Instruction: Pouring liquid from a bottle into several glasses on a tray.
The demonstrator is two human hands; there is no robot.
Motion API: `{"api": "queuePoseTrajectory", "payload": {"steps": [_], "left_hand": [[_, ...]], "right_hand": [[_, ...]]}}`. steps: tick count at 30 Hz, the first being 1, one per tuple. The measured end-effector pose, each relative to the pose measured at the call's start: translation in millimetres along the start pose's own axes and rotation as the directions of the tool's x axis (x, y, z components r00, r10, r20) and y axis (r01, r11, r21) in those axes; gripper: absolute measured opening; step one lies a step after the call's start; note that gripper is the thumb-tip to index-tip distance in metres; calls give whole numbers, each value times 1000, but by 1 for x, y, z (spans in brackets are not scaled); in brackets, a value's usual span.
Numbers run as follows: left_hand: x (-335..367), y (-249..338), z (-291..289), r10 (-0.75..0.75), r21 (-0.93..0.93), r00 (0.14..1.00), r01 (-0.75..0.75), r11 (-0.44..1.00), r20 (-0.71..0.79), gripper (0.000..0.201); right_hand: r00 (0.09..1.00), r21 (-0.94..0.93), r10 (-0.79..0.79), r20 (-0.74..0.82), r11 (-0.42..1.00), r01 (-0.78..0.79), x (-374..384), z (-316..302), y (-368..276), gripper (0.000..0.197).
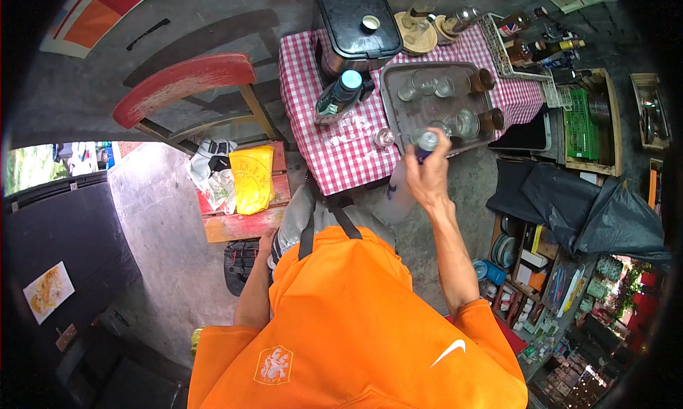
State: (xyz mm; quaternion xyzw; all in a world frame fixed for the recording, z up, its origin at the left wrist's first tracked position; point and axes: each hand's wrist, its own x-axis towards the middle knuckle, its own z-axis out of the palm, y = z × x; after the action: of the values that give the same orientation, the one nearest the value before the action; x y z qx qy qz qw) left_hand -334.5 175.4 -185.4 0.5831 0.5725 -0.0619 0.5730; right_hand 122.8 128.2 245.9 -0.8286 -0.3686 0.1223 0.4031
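Where the tray [407, 117] ends, the right hand [429, 174] clasps a translucent bottle [400, 201]; whether the left hand [267, 244] grips, I cannot tell.

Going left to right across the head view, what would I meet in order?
Picture on the dark panel, yellow bag, blue-capped bottle, small glass, right hand, green crate.

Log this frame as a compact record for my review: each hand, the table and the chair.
Right hand: gripping a clear container with a dark purple part, exact kind unclear
Left hand: lowered near the red wooden chair; grip unclear
Grey-brown rectangular tray: bears clear drinking glasses and brown tumblers
Red-and-white checked tablecloth: under the tray and a dark bottle with a light-blue cap
Chair seat: holds a flat yellow bundle
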Motion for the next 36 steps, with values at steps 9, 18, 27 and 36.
{"api": "queuePoseTrajectory", "payload": {"steps": [9, 18, 27, 36], "left_hand": [[-13, 13, 1, 42, 16, 999, -42, 999, 21, 41], [-38, 20, 25, 17, -197, 997, -31, 980, -71, 41], [-44, 68, 30, -55, -67, 998, 54, 996, -15, 44], [-44, 88, 1, -124, -5, 992, 124, 992, -21, 40]], "right_hand": [[928, 246, -267, -260, 911, 331, 19, -24, -47, 40], [955, 372, -262, -137, 880, 295, 38, 31, -24, 40], [956, 343, -280, -89, 892, 293, 48, 58, -6, 38], [935, 323, -328, -135, 877, 355, 37, 83, 0, 36]]}}
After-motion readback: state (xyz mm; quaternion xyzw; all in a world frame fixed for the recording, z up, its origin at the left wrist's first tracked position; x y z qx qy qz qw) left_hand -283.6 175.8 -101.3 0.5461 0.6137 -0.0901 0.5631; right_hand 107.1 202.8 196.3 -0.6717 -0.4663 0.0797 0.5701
